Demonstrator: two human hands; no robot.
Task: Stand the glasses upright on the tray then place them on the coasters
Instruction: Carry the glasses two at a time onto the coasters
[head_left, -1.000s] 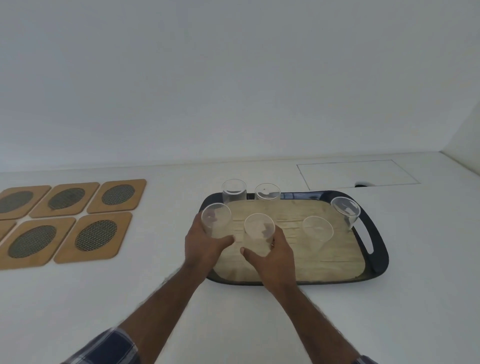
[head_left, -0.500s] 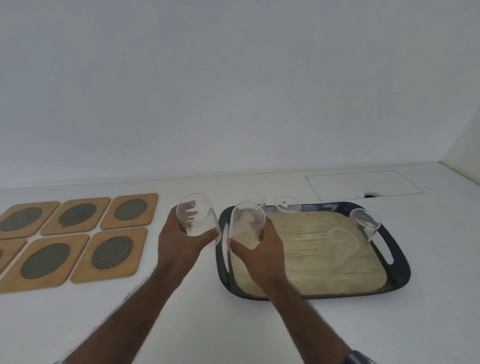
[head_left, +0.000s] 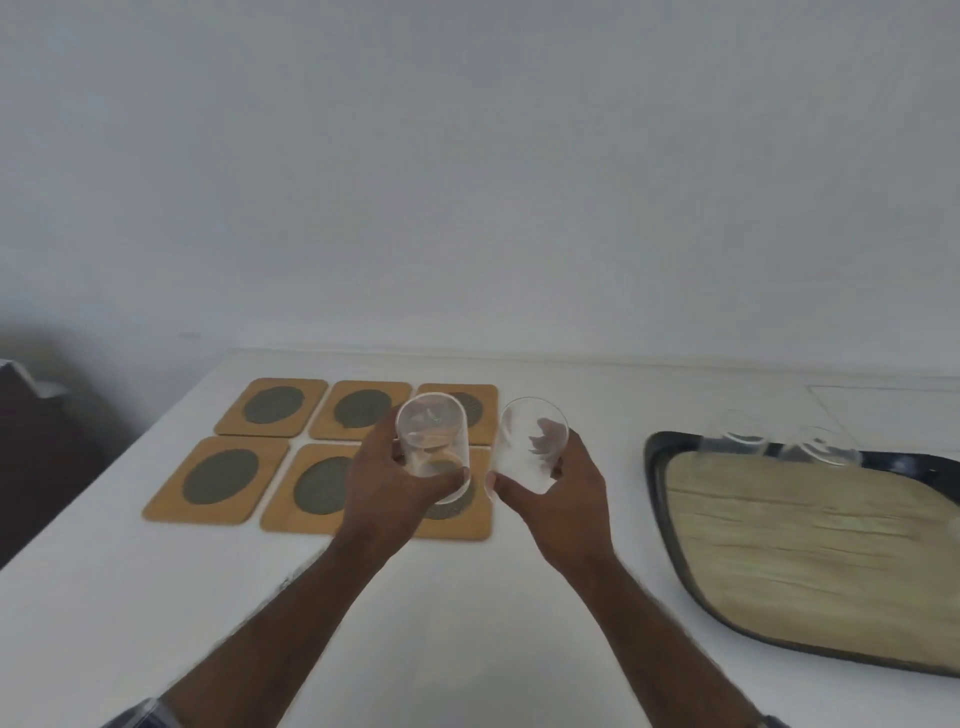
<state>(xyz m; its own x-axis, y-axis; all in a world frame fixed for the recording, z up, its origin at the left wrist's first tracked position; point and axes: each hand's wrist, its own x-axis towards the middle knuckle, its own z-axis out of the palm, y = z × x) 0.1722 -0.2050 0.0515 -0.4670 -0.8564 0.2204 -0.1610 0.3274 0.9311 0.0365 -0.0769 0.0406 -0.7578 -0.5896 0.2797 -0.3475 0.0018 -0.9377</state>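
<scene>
My left hand grips a clear glass and holds it upright above the front right coaster of a two-row group of wooden coasters with dark oval insets. Just to the right of the coasters, over the white counter, my right hand grips a second clear glass. The dark-rimmed tray with a wood-look floor lies at the right. Two more clear glasses stand blurred at its far edge.
The white counter ends at a left edge beside a dark gap. A white wall rises behind. A rectangular cover outline is set in the counter behind the tray.
Both hands have lifted their glasses off the tray and carried them left toward the coasters. My view has swung left, so the tray now sits at the right edge.
</scene>
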